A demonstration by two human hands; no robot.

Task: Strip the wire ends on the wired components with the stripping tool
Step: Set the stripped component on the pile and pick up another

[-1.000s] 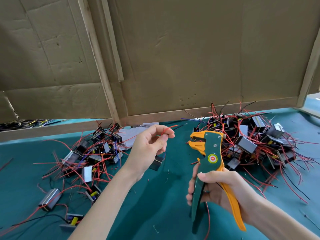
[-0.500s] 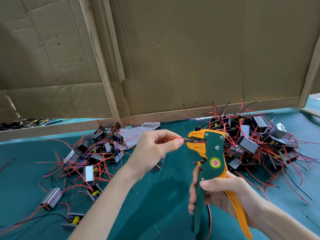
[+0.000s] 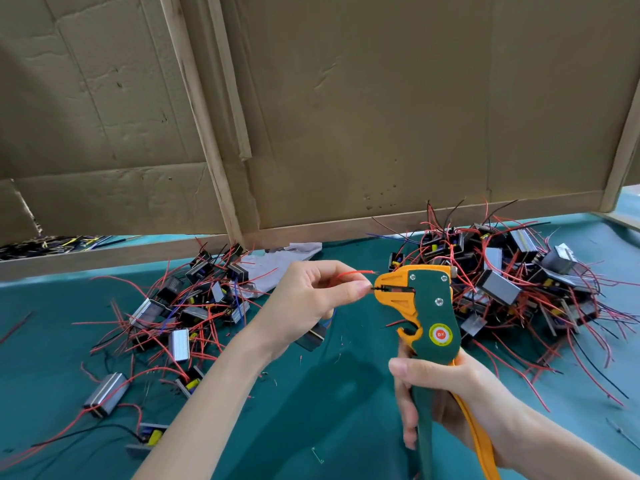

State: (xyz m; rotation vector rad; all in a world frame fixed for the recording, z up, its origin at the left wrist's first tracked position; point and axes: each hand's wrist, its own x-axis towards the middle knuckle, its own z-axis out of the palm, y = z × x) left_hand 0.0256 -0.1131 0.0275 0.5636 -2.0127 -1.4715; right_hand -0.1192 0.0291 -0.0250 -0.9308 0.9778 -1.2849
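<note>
The left hand (image 3: 308, 299) pinches a dark wire end (image 3: 375, 288) into the stripping tool (image 3: 427, 306) at its nine o'clock, right hand (image 3: 446, 403) fisted round the handles – squeezing may cut strands or skin the loose red wire (image 3: 355, 273) – its component (image 3: 313, 337) dangling at six o'clock.

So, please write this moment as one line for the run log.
step: stripping | left hand: feeds black wire into tool mouth | right hand: grips stripping tool handles | red wire: free above
</note>
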